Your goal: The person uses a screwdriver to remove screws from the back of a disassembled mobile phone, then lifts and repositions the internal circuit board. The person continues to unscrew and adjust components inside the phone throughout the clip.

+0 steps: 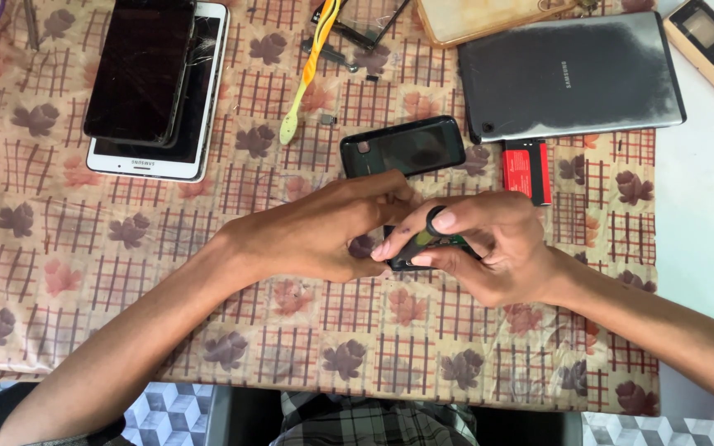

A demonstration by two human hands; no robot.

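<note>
- Near the middle of the table (59,248), toward its front edge, both hands are meeting over a small dark phone body (406,260), which is lying on the leaf-and-check tablecloth.
- Left hand (324,231) is lying palm down, fingers curled together and pressing on the left end of the phone body; most of that part is hidden under the hand.
- Right hand (489,248) is pinching a screwdriver (427,235) with a dark and green handle; the thumb is sitting on the round black cap, the fingers are closed around the shaft, and the tip is pointing down into the phone body.
- Green board is showing just under the right fingers; detail too small to read.
- Black phone back cover (402,146) is lying just behind the hands, inner side up.
- Red battery (527,169) is lying just right of that cover, touching the front edge of a grey tablet (572,78), which is sitting face down at the back right.
- White tablet (200,107) with a cracked screen is sitting at the back left, with a dark tablet (138,66) stacked on top.
- Yellow toothbrush (307,74) is lying at the back centre, bristle end toward the hands.
- Gold keypad phone (708,45) is lying at the back right corner, off the cloth.
- Amber phone case (481,18) is lying at the back edge, partly out of frame.
</note>
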